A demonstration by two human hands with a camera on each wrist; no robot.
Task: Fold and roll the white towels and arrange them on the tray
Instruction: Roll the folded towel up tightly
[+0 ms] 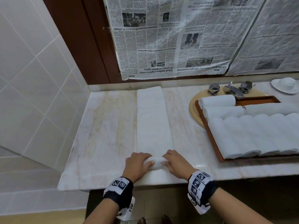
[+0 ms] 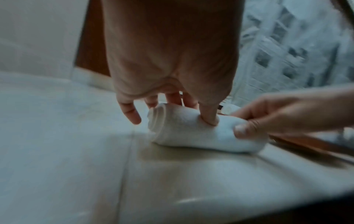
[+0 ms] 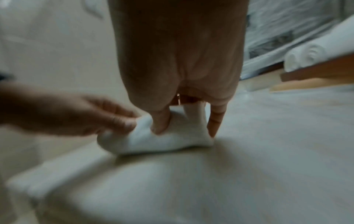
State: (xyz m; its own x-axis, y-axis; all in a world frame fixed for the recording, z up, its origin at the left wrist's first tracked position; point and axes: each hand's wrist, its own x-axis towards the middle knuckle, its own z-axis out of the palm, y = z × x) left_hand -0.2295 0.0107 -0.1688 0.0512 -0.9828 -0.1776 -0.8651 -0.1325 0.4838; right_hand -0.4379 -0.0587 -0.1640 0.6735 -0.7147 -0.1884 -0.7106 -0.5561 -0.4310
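Note:
A white towel [image 1: 152, 120] lies folded in a long strip on the marble counter, running from the back wall toward me. Its near end is rolled into a small roll [image 1: 156, 162] [image 2: 191, 130] [image 3: 162, 141]. My left hand [image 1: 139, 164] [image 2: 172, 84] grips the roll's left part, thumb on the near side and fingers curled over the far side. My right hand [image 1: 174, 164] [image 3: 184, 91] holds the right part the same way. A brown wooden tray [image 1: 213, 143] at the right carries several rolled white towels [image 1: 252, 135].
The tray rests over a beige sink [image 1: 193, 110] with a chrome tap [image 1: 233, 90] behind it. A white cup and saucer [image 1: 285, 85] stand at the far right. Newspaper [image 1: 169, 38] covers the wall behind. A tiled wall [image 1: 32, 78] bounds the counter's left side.

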